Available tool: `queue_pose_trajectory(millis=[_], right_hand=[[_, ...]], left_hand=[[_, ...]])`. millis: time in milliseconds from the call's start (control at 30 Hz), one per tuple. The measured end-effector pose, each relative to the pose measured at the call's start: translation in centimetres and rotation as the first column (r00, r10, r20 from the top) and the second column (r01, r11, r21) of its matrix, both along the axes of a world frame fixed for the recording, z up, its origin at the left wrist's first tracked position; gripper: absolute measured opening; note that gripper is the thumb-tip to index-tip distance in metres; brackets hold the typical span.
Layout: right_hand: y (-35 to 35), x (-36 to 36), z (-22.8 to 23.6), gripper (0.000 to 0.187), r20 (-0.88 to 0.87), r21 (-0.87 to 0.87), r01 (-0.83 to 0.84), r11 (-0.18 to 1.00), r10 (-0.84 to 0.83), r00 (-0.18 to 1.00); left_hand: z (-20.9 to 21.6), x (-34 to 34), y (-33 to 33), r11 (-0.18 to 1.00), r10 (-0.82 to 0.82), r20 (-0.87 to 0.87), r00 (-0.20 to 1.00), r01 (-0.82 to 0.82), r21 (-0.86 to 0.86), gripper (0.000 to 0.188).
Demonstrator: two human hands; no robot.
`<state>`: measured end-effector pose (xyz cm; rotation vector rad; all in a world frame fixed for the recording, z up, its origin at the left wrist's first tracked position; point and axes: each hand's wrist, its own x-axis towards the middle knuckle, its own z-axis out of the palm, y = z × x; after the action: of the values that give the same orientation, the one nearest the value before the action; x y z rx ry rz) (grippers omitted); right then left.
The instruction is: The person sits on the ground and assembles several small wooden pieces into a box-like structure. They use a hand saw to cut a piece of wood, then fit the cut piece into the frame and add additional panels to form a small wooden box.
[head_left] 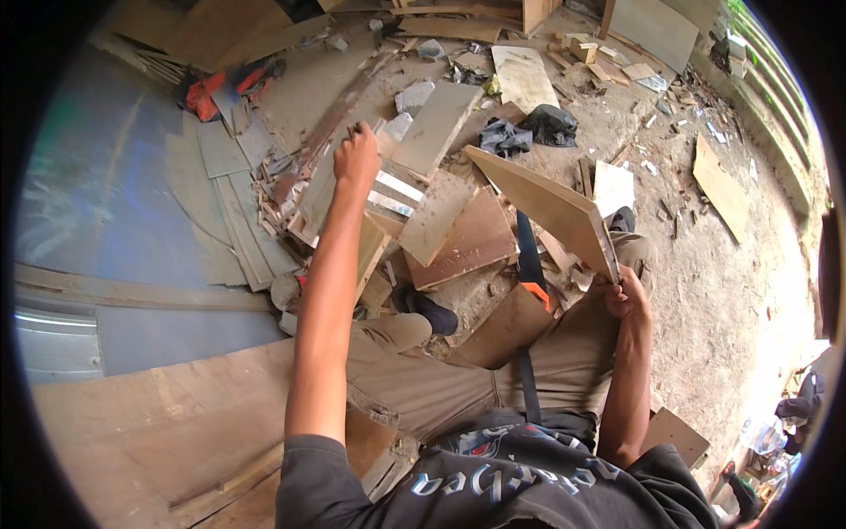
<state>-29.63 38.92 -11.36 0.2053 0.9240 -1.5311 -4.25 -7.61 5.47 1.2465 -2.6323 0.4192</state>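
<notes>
My right hand (624,295) is closed round the near corner of a light brown wooden board (551,198), which rises at a tilt above my right knee. My left arm is stretched out ahead, and my left hand (356,157) is closed beside a grey board (328,189) in the scrap pile. What its fingers hold is hidden. Between my hands lie a long grey-brown plank (438,128), a stained short board (438,216) and a reddish-brown wooden block or box (467,242). Near my right thigh is a dark strip with an orange piece (535,295) at its end.
Black plastic bags (552,125) lie beyond the raised board. Wood offcuts and rubble cover the dirt ground. Large grey-blue sheets (123,194) are on the left, with a brown panel (167,414) nearer me. A loose board (720,189) lies far right, near a kerb (775,132).
</notes>
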Motion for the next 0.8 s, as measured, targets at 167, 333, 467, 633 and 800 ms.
queue_pose_trajectory(millis=[167, 333, 467, 633, 800], right_hand=[[-0.4, 2.6, 2.6, 0.026, 0.374, -0.315, 0.054, 0.947, 0.072, 0.924], [-3.2, 5.1, 2.6, 0.019, 0.484, -0.308, 0.012, 0.951, 0.146, 0.863], [-4.8, 6.2, -1.3, 0.025, 0.496, -0.367, -0.049, 0.929, 0.24, 0.834], [-8.7, 8.3, 0.5, 0.025, 0.384, -0.309, -0.18, 0.934, 0.295, 0.875], [-13.1, 10.7, -1.7, 0.023, 0.163, -0.273, -0.217, 0.937, 0.267, 0.95]], left_hand=[[-0.8, -1.2, -3.2, 0.999, 0.03, 0.147, 0.989, -0.026, -0.024, 0.035], [0.3, -3.2, -1.4, 0.978, 0.052, 0.209, 0.976, -0.092, 0.187, 0.053], [-1.7, -2.3, -2.6, 0.964, -0.02, -0.084, 0.996, 0.042, 0.263, 0.07], [-3.1, -1.2, -4.6, 0.902, -0.148, -0.189, 0.971, 0.211, 0.378, 0.078], [-2.6, -1.4, -3.4, 0.856, -0.231, -0.224, 0.947, 0.307, 0.415, 0.08]])
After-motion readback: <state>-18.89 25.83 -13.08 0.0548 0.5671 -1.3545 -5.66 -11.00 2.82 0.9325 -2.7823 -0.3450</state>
